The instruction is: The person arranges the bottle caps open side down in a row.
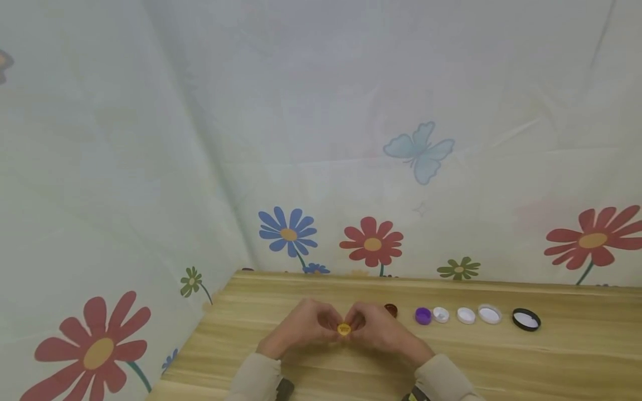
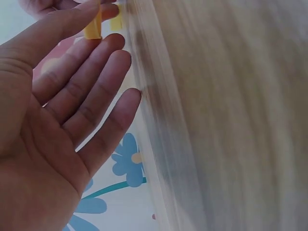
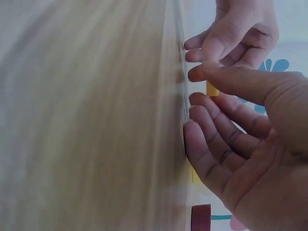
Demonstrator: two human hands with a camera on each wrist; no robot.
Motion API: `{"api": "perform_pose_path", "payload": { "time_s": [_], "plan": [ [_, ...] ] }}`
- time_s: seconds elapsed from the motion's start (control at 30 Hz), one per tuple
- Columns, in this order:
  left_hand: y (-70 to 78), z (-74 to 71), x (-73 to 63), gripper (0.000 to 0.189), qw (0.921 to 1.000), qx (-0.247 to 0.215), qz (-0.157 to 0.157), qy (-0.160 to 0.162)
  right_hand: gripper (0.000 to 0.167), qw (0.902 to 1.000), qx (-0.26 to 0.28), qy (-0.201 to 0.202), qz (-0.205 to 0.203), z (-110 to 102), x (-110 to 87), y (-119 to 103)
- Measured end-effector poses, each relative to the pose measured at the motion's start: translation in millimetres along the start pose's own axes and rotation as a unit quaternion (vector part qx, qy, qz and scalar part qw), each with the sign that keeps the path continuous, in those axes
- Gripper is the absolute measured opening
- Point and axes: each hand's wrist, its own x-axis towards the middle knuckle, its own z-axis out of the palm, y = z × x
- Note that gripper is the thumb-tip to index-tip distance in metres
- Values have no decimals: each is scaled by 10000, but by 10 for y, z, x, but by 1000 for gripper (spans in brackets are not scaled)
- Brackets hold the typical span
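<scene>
A small round yellow cap [image 1: 344, 329] sits between the fingertips of both hands, close over the wooden table. My left hand [image 1: 310, 323] pinches its left side, and in the left wrist view the thumb [image 2: 72, 24] lies against the yellow cap [image 2: 93, 30] while the other fingers extend loosely. From the opposite side my right hand [image 1: 377, 327] pinches it too. The right wrist view shows the cap's edge [image 3: 212, 88] beneath the right thumb, with the left hand [image 3: 245, 36] just beyond. Part of the cap is hidden by the fingers.
Right of the hands, a row of round caps runs along the table [image 1: 577, 345]: dark brown [image 1: 391, 309], purple [image 1: 423, 316], several white ones [image 1: 466, 315] and a black-rimmed one [image 1: 526, 319]. A flower-printed cloth [image 1: 321, 139] hangs behind the table and at left.
</scene>
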Motion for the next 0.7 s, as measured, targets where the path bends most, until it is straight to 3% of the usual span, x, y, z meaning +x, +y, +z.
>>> {"api": "perform_pose_path", "payload": {
  "time_s": [0.2,0.5,0.7],
  "plan": [
    [-11,1,-10,17,9998,89,-137,-122,24,9999,-111,-108,-5,16,5,32],
    [-29,14,-16,17,9996,219,-4,-175,21,9992,-356,-128,-102,44,5,44],
    [-39,16,-15,17,9993,345,98,-104,20,9994,-244,-197,-139,58,1,34]
  ]
}}
